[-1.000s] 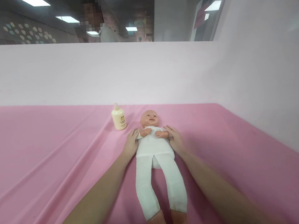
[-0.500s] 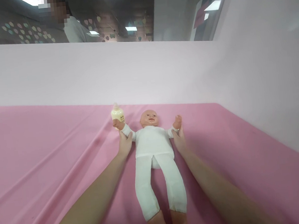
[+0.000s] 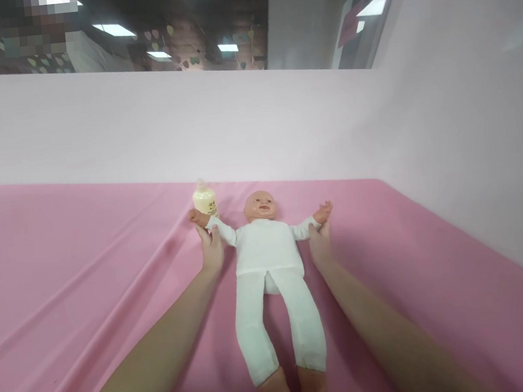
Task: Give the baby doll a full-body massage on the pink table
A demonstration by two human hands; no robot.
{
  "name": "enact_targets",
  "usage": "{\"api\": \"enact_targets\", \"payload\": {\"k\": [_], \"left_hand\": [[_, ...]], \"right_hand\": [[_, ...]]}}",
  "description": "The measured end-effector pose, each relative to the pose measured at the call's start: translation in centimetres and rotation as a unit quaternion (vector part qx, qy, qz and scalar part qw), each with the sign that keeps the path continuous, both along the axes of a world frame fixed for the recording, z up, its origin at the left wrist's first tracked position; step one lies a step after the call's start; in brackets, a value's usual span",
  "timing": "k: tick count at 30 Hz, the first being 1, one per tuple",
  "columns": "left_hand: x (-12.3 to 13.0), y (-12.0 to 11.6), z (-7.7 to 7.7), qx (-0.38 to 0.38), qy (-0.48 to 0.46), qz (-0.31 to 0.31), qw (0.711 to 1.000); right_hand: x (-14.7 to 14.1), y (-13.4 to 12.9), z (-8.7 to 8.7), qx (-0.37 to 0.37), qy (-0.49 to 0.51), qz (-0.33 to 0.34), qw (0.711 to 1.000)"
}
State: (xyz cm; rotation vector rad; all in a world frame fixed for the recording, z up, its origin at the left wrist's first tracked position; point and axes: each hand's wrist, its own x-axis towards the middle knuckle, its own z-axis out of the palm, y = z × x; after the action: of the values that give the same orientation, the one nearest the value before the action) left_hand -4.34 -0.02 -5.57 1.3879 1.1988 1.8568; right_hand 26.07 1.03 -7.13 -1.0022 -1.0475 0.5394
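Note:
A baby doll [image 3: 268, 248] in a white top and white trousers lies on its back, its head toward the wall and its bare feet toward me. My left hand [image 3: 211, 250] is closed around the doll's forearm on the left side, just below its wrist. On the right side, my right hand [image 3: 321, 244] grips the other forearm near the wrist. Both doll arms are spread outward. Behind the doll's left-side hand stands a pale yellow bottle [image 3: 204, 199] with a clear top, its lower part partly hidden by that hand.
Pink cloth [image 3: 86, 250] covers the surface, with long creases on the left. A white wall [image 3: 166, 125] borders it at the back and right. Above is a window [image 3: 226, 20] with lights and hanging hearts; a person [image 3: 90, 52] shows behind it at the upper left.
Both my hands have moved outward, drawing the doll's arms wider apart and straighter. The person behind the window has shifted left. Bottle and doll's body stay put.

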Motion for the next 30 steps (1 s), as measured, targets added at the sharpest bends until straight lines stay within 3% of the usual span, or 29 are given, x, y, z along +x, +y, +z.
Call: {"api": "enact_targets", "payload": {"k": [4, 8, 16, 22, 30], "left_hand": [[0.7, -0.7, 0.6, -0.021, 0.069, -0.026, 0.997], [1.0, -0.6, 0.2, -0.040, 0.164, -0.076, 0.983], [1.3, 0.6, -1.3, -0.003, 0.296, -0.110, 0.949], [1.1, 0.9, -2.1, 0.010, 0.323, -0.104, 0.941], [1.3, 0.9, -1.8, 0.010, 0.320, -0.098, 0.942]], "right_hand": [[-1.1, -1.5, 1.6, 0.011, -0.036, 0.067, 0.997], [-1.9, -2.5, 2.4, 0.011, -0.106, 0.113, 0.988], [-1.7, -1.3, 0.6, 0.006, -0.292, 0.123, 0.949], [-1.5, -0.8, 0.0, 0.015, -0.320, 0.133, 0.938], [-1.5, -1.2, 0.3, 0.007, -0.333, 0.145, 0.932]]}}
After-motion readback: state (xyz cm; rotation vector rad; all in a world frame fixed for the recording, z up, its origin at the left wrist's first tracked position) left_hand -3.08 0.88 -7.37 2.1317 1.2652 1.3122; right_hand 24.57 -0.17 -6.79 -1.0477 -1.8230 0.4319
